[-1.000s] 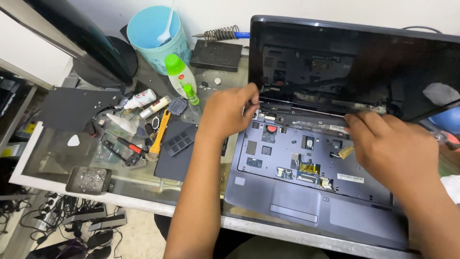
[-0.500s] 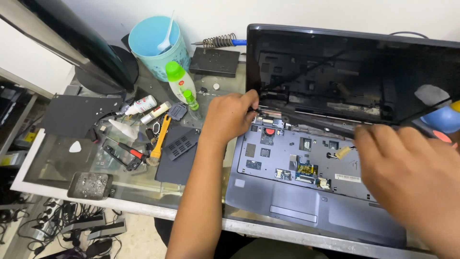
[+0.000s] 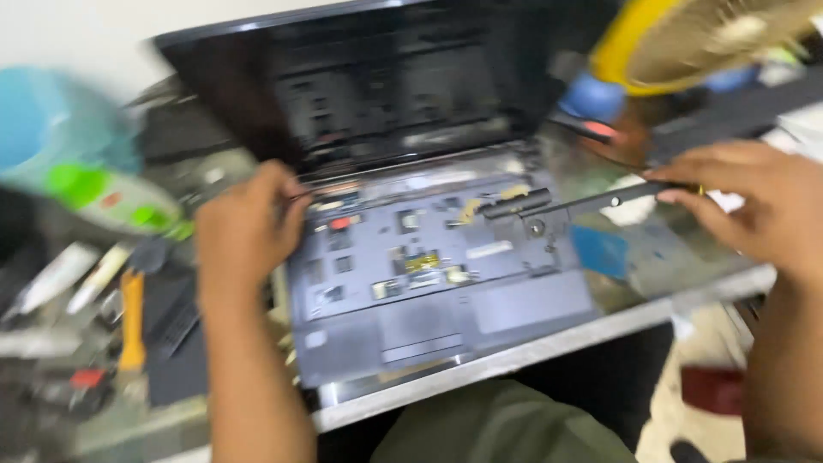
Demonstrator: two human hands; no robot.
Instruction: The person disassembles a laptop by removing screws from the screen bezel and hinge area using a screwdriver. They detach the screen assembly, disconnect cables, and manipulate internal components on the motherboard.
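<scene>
An open dark laptop with its keyboard removed lies on the table, its grey-blue base [image 3: 429, 317] showing bare circuit parts and its black screen [image 3: 377, 86] standing behind. My left hand [image 3: 244, 227] presses on the base's upper left corner near the hinge. My right hand [image 3: 754, 201] is out to the right of the laptop, fingers pinched on one end of a long dark strip [image 3: 566, 203]. The strip's other end hangs over the base's right side. The whole view is blurred by motion.
A green-capped bottle [image 3: 111, 201] and a blue cup [image 3: 43, 129] sit at the left. A yellow-handled tool [image 3: 131, 317] and small parts lie on the left of the glass table [image 3: 549, 347]. A yellow fan [image 3: 703, 39] stands at the top right.
The view has swung to the right. My right hand has left the hinge area and moved right, carrying the long dark strip off the laptop. My left hand stays at the left hinge.
</scene>
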